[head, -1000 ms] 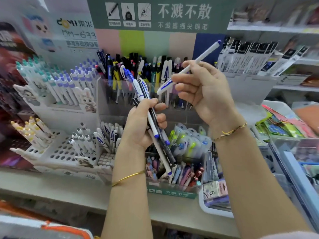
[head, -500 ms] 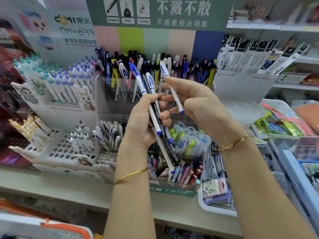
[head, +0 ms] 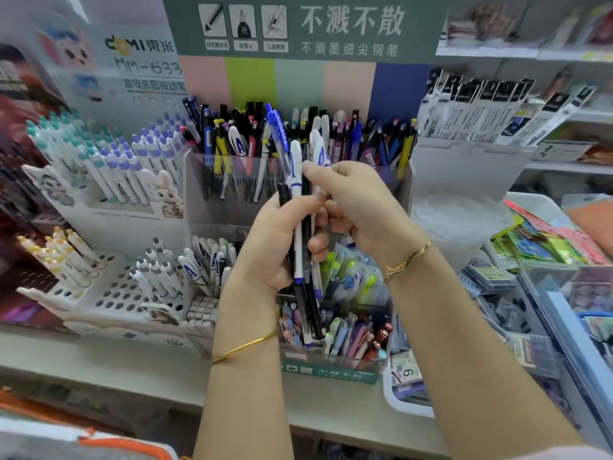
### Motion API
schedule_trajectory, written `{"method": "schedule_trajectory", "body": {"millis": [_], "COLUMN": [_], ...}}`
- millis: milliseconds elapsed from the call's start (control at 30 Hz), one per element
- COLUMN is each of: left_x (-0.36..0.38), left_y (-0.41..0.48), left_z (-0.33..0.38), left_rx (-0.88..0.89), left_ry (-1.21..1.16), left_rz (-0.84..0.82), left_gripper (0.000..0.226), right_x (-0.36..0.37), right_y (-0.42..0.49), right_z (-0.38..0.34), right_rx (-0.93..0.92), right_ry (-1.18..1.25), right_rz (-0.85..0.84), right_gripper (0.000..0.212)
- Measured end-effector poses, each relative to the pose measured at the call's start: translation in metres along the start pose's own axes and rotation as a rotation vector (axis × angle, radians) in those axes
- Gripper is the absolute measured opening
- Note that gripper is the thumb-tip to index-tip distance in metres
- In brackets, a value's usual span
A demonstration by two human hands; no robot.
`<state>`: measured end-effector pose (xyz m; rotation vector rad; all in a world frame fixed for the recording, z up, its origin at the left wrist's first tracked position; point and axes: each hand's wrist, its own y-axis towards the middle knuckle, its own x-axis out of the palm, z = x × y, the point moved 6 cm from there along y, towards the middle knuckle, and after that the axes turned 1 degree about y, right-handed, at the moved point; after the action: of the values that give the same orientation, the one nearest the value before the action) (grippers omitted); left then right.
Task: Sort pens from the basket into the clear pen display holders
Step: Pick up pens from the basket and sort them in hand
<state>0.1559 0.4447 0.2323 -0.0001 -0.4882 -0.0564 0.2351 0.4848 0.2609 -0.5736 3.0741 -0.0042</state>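
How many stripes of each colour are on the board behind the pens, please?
Pink stripe: 1
Lime stripe: 1
Mint stripe: 1
Peach stripe: 1
Blue stripe: 1
Total: 5

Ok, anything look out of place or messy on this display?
Only the upper clear holder: its mixed pens lean every way, unlike the neat rows in the white rack at left. Nothing spilled or broken shows.
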Motion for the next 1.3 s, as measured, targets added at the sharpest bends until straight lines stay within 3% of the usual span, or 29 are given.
{"method": "schedule_trajectory", "body": {"millis": [167, 300, 433, 533, 667, 833, 1000, 1100, 1200, 1300], "left_x": [-0.001, -0.004, -0.018, -0.019, -0.012, -0.012, -0.011, -0.010, -0.009, -0.007], "left_y": [-0.002, -0.002, -0.002, -0.004, -0.005, -0.006, -0.007, -0.007, -0.007, -0.006], "left_z": [0.003, 0.002, -0.004, -0.003, -0.001, -0.002, -0.001, 0.000, -0.002, -0.003], "left_rx": [0.017, -0.010, -0.031, -0.014, -0.020, -0.020, -0.009, -0.014, -0.019, -0.008], "left_ry": [0.013, -0.032, 0.002, 0.079, 0.134, 0.182, 0.190, 0.118, 0.084, 0.121], "left_rz": [0.006, 0.050, 0.204, 0.209, 0.142, 0.144, 0.110, 0.088, 0.075, 0.056], "left_gripper": [0.021, 0.020, 0.003, 0.007, 0.013, 0.016, 0.021, 0.020, 0.022, 0.022], "right_x": [0.004, 0.000, -0.018, -0.020, -0.001, 0.001, 0.002, 0.000, -0.003, 0.002], "right_y": [-0.003, 0.001, 0.006, 0.009, 0.004, 0.005, 0.008, 0.009, 0.010, 0.010], "right_z": [0.003, 0.004, -0.010, -0.010, 0.001, 0.004, 0.002, 0.005, 0.007, 0.009], "right_rx": [0.019, -0.029, -0.163, -0.156, -0.009, -0.040, -0.075, -0.089, -0.086, -0.086], "right_ry": [0.168, 0.181, 0.135, 0.031, -0.079, -0.087, -0.199, -0.078, -0.019, -0.027], "right_rz": [-0.009, 0.168, 0.409, 0.343, 0.054, -0.017, 0.077, 0.168, 0.252, 0.209], "right_gripper": [0.029, 0.032, 0.015, 0.012, 0.021, 0.012, 0.004, 0.020, 0.021, 0.024]}}
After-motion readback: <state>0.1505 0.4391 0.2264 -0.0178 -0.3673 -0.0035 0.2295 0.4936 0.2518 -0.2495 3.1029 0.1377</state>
